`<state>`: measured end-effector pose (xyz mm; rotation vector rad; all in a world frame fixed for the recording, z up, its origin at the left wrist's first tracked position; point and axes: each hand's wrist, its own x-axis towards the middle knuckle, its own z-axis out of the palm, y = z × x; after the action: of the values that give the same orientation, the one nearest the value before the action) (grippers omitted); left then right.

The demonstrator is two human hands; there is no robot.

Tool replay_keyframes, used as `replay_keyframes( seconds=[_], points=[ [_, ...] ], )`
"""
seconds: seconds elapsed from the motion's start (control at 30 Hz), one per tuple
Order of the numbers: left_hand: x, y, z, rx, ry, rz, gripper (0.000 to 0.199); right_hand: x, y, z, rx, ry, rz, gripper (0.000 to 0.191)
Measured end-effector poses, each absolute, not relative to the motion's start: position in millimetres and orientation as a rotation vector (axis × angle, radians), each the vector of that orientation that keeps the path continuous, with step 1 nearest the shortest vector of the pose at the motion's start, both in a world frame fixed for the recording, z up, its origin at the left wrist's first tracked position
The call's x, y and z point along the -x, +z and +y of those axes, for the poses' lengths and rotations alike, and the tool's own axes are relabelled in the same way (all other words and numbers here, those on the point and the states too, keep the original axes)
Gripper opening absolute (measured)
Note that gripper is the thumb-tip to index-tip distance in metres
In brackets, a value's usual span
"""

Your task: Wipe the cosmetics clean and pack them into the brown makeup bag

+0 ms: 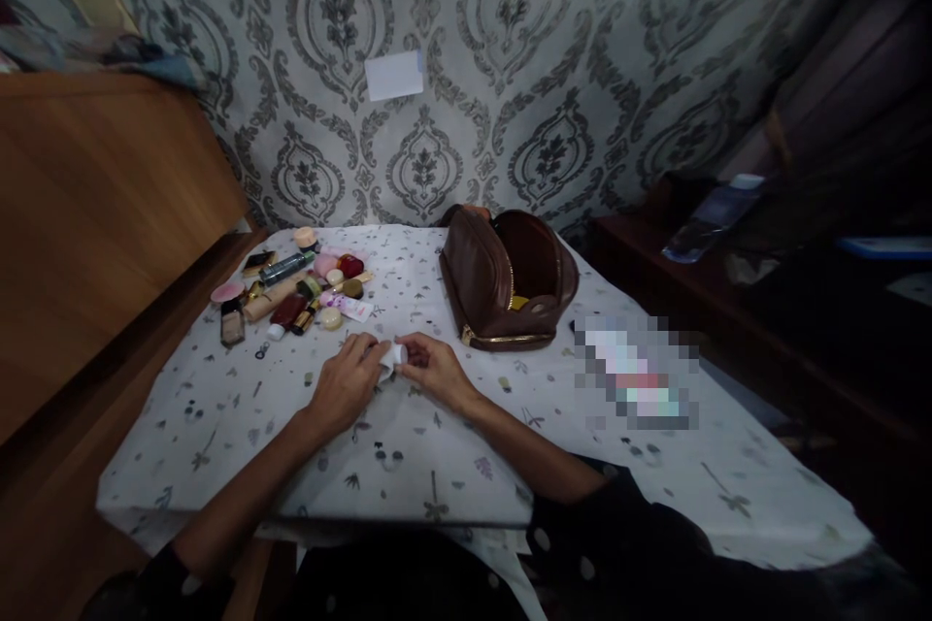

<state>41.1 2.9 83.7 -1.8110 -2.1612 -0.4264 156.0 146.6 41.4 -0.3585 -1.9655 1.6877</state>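
Over the middle of the table, my left hand [352, 371] and my right hand [435, 369] meet fingertip to fingertip. Between them is a small white cylindrical piece [398, 355], like a cap or little jar. My right thumb and fingers pinch its right side. A thin white scrap [387, 367], like tissue, shows beneath my left fingers, which are curled over it. The left fingertips are partly hidden. Beyond my left hand lies a pile of cosmetics, with a cream jar [331, 318] and a white-capped dark red bottle [286, 313] closest.
A brown leather toiletry bag [477, 286] stands unzipped at the back right. Right of it lies a pixelated flat object [637, 374]. The patterned white tablecloth [291, 466] covers the table. A wooden cabinet [102, 213] borders the left; a clear bottle [714, 218] is at the right.
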Motion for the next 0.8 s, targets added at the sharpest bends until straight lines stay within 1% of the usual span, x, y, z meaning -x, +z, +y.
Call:
replay_keyframes(
  seconds=[0.1, 0.23, 0.43, 0.53, 0.67, 0.8],
  points=[
    [-31.4, 78.6, -3.3, 1.778, -0.437, -2.2, 0.033, -156.2, 41.7, 147.8, 0.361, 1.679, -1.979, 0.034],
    [-10.9, 67.2, -23.6, 1.712, -0.412, -2.244, 0.031, -155.9, 40.2, 150.2, 0.419, 1.685, -1.968, 0.041],
    [4.6, 56.9, -41.6, 1.613, -0.411, -2.323, 0.031, -155.6, 41.1, 150.0, 0.46, 1.846, -1.918, 0.038],
    [1.0, 62.0, -37.8, 1.651, -0.467, -2.31, 0.034, -155.6, 45.1, 148.1, 0.457, 1.907, -1.879, 0.036],
    [-13.2, 79.5, -24.2, 1.729, -0.557, -2.25, 0.034, -155.6, 49.4, 145.3, 0.432, 1.86, -1.891, 0.034],
    [-28.9, 92.4, -4.8, 1.798, -0.547, -2.11, 0.032, -157.1, 50.8, 140.5, 0.396, 1.794, -1.905, 0.039]
  ],
)
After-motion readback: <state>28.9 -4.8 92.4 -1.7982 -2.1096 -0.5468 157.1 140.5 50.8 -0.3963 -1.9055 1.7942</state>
